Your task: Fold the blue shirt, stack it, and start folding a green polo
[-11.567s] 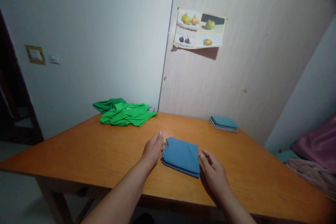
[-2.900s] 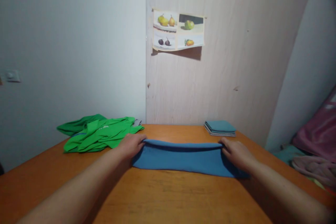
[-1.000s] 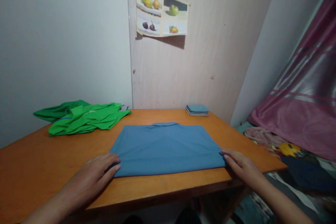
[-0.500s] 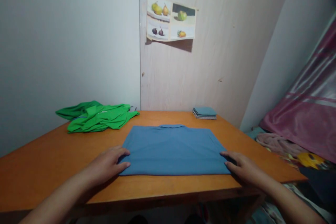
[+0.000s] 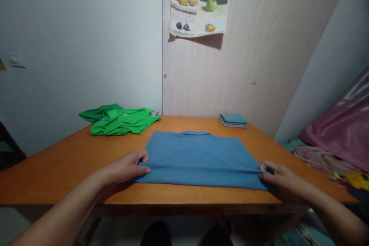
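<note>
Status: blue shirt [image 5: 196, 153] lies flat mid-table [image 5: 72, 165], collar at the far side. Left hand [image 5: 128, 167] and right hand [image 5: 278, 178] each pinch a near corner, and the hem between them is raised in a taut ridge. My read: lift both ends level with even tension so the fold line runs straight. Fingertips under the cloth are hidden and the sleeves are not visible. Green shirt [image 5: 121, 120] and folded stack [image 5: 233, 120] sit well apart at the far edge.

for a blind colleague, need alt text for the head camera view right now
The left hand and right hand pinch the near corners of a blue shirt spread on a wooden table. A crumpled green garment and a small folded stack lie farther back.
</note>
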Available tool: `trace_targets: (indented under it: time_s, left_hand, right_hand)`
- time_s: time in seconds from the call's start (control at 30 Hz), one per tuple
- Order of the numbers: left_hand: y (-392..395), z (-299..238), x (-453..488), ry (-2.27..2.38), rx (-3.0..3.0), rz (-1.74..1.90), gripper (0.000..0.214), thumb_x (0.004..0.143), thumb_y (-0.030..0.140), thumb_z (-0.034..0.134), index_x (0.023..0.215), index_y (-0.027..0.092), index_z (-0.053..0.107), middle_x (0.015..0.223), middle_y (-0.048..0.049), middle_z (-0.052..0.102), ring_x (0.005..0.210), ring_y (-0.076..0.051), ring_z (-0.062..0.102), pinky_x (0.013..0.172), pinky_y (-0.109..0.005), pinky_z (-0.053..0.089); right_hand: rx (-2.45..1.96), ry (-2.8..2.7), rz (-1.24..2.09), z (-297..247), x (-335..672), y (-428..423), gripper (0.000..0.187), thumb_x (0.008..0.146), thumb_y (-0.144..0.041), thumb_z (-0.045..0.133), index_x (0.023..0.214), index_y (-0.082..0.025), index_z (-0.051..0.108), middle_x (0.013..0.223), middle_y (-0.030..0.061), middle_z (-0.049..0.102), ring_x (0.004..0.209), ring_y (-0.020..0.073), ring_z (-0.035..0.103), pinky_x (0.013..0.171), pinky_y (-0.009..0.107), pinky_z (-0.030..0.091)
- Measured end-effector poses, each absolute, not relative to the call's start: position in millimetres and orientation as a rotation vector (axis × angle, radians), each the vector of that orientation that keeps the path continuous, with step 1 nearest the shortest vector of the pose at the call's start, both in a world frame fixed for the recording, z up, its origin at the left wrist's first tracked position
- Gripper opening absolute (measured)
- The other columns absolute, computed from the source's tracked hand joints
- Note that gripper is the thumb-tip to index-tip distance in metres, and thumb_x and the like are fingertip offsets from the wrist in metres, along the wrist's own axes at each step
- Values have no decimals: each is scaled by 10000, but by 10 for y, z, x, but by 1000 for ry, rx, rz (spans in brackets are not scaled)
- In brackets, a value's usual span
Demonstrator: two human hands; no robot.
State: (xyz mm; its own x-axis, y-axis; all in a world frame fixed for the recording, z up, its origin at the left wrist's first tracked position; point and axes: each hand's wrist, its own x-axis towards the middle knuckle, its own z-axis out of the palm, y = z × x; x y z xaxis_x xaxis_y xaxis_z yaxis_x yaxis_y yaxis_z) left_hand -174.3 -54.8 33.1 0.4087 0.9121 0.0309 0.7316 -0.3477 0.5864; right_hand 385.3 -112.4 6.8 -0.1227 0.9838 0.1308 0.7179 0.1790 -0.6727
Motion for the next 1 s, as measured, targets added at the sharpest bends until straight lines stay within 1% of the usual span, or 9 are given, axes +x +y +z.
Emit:
trace_targets:
  time_s: [0.13,0.27,0.4,0.47,0.57,0.7,0.87,1.0]
  left_hand:
    - [-639,394,-1789,1281,2084,504,277,767,450,614,785,228,449,761,23,521,708,-151,483,623,-253,396]
    - [-690,457,-1851,1212,1970,428,285,764,463,631,868,229,507,795,19,552,724,-151,511,623,-251,412]
    - [-682,445,-1870,1205,1899,406,327,762,498,654,922,230,558,810,14,581,719,-152,523,613,-251,414]
    - [-670,426,-1872,1217,1885,405,339,777,533,641,909,227,580,811,7,592,730,-156,525,624,-253,420]
    - [-650,398,-1885,1210,1869,383,364,787,568,632,873,218,590,779,6,582,699,-151,508,606,-250,406]
    - [-604,366,-1894,1231,1887,376,401,763,591,661,846,205,590,743,16,546,654,-138,467,571,-237,363]
    - [-531,343,-1871,1286,1933,359,512,760,696,605,702,190,547,660,28,442,592,-126,385,519,-231,281]
    - [-544,357,-1861,1303,1939,362,502,735,675,652,693,180,575,657,24,454,590,-124,378,520,-231,263]
  right_hand:
    - [-1587,-1866,696,120,3905,-1177,250,775,-453,620,703,-238,513,650,-18,516,601,154,484,547,271,401]
    - [-1563,-1923,825,138,3980,-1202,291,786,-488,642,733,-224,532,689,-14,528,628,149,490,562,264,399]
    - [-1607,-1924,873,146,3973,-1208,333,781,-546,647,781,-222,573,717,-4,559,656,160,515,587,272,415]
    - [-1607,-1902,915,154,3980,-1211,340,796,-558,637,815,-222,592,740,-3,569,670,161,520,602,273,416]
    - [-1574,-1904,1014,154,4038,-1214,310,819,-525,639,869,-221,612,772,-6,570,696,159,517,625,270,413]
    - [-1608,-1890,965,103,4115,-1189,272,785,-466,691,878,-221,620,784,-6,565,715,160,509,647,268,414]
    - [-1617,-1836,950,13,4128,-1140,335,755,-524,709,866,-220,625,780,-1,565,705,161,504,630,257,410]
    - [-1614,-1809,987,-33,4149,-1145,342,764,-532,716,861,-218,622,758,-12,552,684,149,486,613,249,396]
